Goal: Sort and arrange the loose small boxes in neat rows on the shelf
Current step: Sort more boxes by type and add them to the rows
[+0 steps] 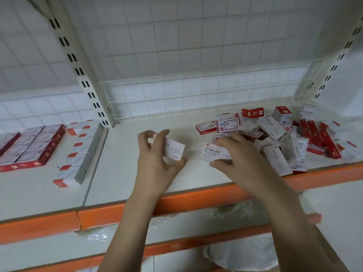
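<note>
My left hand (155, 156) grips a small white staples box (174, 149) just above the white shelf (121, 173), near its middle. To its right, my right hand (237, 156) holds a second white box marked STAPLES (213, 151), fingers over its top edge and thumb under it. A loose heap of red and white staples boxes (279, 134) lies behind and to the right of that hand, reaching to the shelf's front right edge.
On the neighbouring shelf at left, red and white boxes stand in a neat column (76, 152) beside flat red-edged packs (29, 148). An orange rail (186, 201) runs along the shelf front. A slotted upright (86, 83) and wire grid back panel (196, 75) bound the shelf.
</note>
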{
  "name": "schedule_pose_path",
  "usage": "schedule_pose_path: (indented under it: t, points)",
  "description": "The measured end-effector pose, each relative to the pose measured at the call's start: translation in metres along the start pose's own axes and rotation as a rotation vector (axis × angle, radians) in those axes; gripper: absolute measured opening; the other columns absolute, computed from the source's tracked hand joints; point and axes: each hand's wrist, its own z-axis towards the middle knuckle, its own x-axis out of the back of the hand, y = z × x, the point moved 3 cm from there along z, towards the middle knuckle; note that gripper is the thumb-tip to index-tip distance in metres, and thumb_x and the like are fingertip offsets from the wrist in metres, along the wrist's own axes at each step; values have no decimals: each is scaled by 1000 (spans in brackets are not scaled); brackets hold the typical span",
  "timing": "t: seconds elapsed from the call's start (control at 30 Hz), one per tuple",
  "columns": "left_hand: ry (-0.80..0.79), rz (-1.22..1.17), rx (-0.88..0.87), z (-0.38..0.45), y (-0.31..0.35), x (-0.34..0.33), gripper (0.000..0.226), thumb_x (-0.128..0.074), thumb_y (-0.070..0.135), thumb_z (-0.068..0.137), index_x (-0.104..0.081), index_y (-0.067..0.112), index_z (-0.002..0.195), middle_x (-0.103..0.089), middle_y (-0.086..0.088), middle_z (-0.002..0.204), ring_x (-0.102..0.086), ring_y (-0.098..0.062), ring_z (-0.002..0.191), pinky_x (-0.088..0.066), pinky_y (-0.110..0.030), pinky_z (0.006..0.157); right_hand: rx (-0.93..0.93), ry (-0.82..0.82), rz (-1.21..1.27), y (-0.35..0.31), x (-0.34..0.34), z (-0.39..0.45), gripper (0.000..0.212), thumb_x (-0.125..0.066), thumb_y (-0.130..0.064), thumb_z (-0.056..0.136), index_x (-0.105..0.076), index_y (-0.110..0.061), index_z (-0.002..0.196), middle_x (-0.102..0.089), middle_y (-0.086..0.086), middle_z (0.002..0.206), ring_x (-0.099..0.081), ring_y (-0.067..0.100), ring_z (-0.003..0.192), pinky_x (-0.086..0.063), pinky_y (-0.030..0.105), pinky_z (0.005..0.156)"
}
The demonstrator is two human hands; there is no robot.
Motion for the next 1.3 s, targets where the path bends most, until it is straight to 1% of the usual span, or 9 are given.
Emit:
schedule_pose_path:
  t: [0.17, 0.37, 0.47, 0.57, 0.7, 0.8, 0.97, 1.1, 1.3]
  points:
    - [16, -30, 115, -17, -34, 34, 77, -88, 16, 56, -48, 8, 121, -27, 2, 119, -41, 8, 95, -36, 1, 81, 42, -24, 8, -23, -22, 10, 44, -65, -28, 85, -50, -20, 125, -43, -6, 119, -45, 9, 102, -35, 8, 68]
    - [-41, -72, 215, -25, -76, 86, 75, -82, 14, 66, -39, 12, 127, -28, 2, 117, -45, -3, 89, -36, 2, 75, 98, -39, 47, -76, -60, 25, 42, -67, -23, 83, -52, -20, 122, -43, -7, 113, -44, 6, 101, -34, 11, 69]
    - [-71, -77, 165, -27, -104, 116, 63, -71, 3, 77, -37, 8, 130, -26, 2, 118, -48, -6, 89, -38, 1, 77, 101, -23, 70, -109, -83, 30, 39, -67, -22, 83, -53, -21, 120, -44, -7, 110, -48, 9, 99, -37, 11, 70]
    - [-36, -96, 79, -27, -130, 154, 52, -66, 0, 80, -41, 3, 125, -32, 0, 117, -45, 9, 100, -37, 1, 80, 90, -10, 69, -147, -105, 35, 37, -66, -23, 83, -53, -22, 118, -44, -7, 109, -48, 9, 96, -39, 16, 72]
    - [46, -134, 30, -27, -161, 206, 49, -72, 6, 77, -42, 23, 111, -42, 18, 104, -47, 9, 97, -40, -3, 74, 88, -4, 77, -198, -133, 38, 37, -65, -23, 84, -53, -20, 119, -45, -7, 110, -48, 9, 98, -42, 17, 74]
    - [46, -87, -18, -28, -175, 238, 46, -76, 14, 74, -43, 24, 104, -46, 16, 95, -47, 12, 90, -35, 0, 70, 98, 1, 44, -230, -149, 36, 38, -64, -24, 85, -52, -19, 121, -44, -6, 110, -48, 9, 99, -44, 21, 74]
    - [-10, -12, -34, -35, -196, 269, 50, -74, 22, 76, -52, 14, 120, -49, 12, 104, -44, 11, 89, -32, 3, 79, 126, 4, 21, -270, -168, 36, 41, -64, -27, 84, -51, -21, 123, -39, -10, 108, -45, 6, 99, -38, 20, 75]
    - [-7, -14, 26, -39, -211, 281, 62, -76, 24, 74, -48, 13, 129, -48, 11, 110, -44, -1, 102, -33, -8, 87, 154, 21, 13, -286, -172, 43, 41, -64, -24, 83, -52, -20, 123, -44, -5, 111, -48, 10, 100, -42, 24, 78]
    - [-7, 91, 3, -38, -228, 288, 50, -61, 50, 74, -58, 17, 112, -52, 9, 100, -51, -15, 93, -41, -27, 79, 177, 29, 52, -288, -180, 58, 40, -65, -22, 83, -53, -20, 121, -41, -9, 107, -48, 9, 101, -45, 26, 79]
